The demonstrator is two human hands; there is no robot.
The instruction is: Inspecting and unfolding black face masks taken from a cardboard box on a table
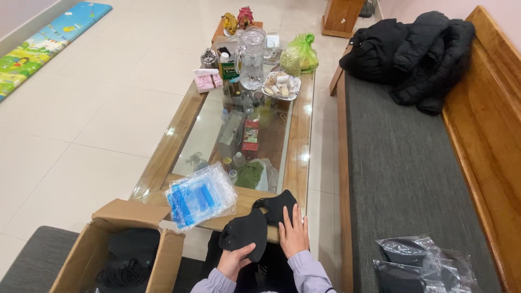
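The left hand (234, 260) was closed around the bottom edge of a black face mask (245, 233), with the thumb on top of the cloth, and it held that mask up just over the near edge of the counter (297, 163). The right hand (293, 234) lay open and flat, fingers spread, pressing down on a second black mask (278, 205) that rested on the wood at the near end of the counter. The two masks touched each other. Just to the left of them sat a stack of clear bags with blue patches (199, 198), partly hanging over the counter's edge. Lower left, near the person's lap, stood an open cardboard box (100, 247) with dark things inside. On the right, a few packed black masks in clear bags (420, 263) lay on the grey bench cushion (404, 168). Farther along the counter, under its glass top, small bottles and packets could be seen. At the far end stood a tall glass jug (252, 51), a pink tissue box (208, 80), a little plate of snacks (281, 87) and a green bag (299, 54). A black puffy jacket (412, 51) was heaped at the far end of the bench.
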